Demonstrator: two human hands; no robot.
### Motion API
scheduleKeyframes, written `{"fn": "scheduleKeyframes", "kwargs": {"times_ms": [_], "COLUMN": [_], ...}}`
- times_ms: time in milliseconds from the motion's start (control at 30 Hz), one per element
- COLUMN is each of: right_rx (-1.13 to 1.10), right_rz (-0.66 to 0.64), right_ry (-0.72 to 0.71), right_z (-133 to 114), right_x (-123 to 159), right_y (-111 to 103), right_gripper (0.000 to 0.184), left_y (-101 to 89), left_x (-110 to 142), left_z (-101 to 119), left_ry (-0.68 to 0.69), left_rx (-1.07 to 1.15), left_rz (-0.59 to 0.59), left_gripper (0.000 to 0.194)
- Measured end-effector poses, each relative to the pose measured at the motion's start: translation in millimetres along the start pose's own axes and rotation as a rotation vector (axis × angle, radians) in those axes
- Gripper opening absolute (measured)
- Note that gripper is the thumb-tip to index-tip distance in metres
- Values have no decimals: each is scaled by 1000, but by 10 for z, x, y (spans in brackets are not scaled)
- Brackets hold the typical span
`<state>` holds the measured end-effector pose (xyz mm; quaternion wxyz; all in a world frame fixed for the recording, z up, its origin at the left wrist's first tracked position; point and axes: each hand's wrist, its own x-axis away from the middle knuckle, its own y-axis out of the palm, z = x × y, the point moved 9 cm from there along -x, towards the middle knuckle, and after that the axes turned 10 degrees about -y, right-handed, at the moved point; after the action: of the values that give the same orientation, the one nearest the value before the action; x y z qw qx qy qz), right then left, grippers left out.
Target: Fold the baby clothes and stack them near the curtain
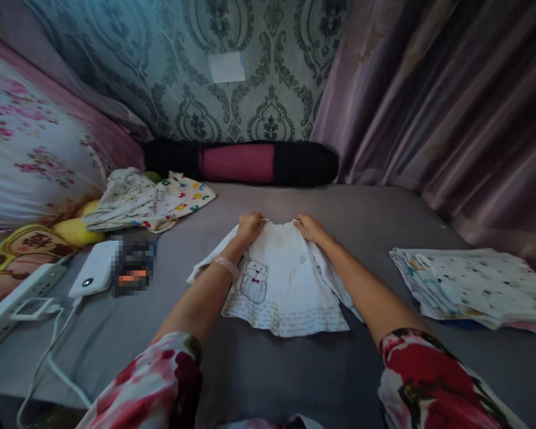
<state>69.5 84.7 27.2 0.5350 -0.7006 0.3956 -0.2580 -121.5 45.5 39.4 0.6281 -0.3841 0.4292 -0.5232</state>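
Observation:
A small white long-sleeved shirt (290, 280) lies spread on the grey bed sheet, its hem toward me. A bear with a red bow is printed on its front, with lines of print along the hem. My left hand (252, 226) pinches the shirt at its left shoulder by the collar. At the opposite shoulder, my right hand (309, 227) has its fingers closed on the fabric. Both sleeves lie partly hidden beneath my forearms.
Folded patterned cloths (477, 286) are stacked at the right. Crumpled printed clothes (147, 199) lie at the back left. A white power bank (94, 268), a power strip (22, 304) and cables occupy the left side. A black and maroon bolster (236, 162) lines the wall.

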Motion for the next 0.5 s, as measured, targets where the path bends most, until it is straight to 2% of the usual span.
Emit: {"fn": "scheduleKeyframes", "kwargs": {"times_ms": [200,500], "right_rx": [44,143], "right_rz": [60,57], "right_ry": [29,10], "right_z": [59,123], "right_x": [-221,-545], "right_y": [-21,22], "right_gripper": [29,32], "left_y": [-83,-49], "left_x": [-216,-560], "left_z": [-38,-77], "left_ry": [6,41], "left_rx": [-64,-140], "left_rz": [80,94], "left_gripper": [29,32]}}
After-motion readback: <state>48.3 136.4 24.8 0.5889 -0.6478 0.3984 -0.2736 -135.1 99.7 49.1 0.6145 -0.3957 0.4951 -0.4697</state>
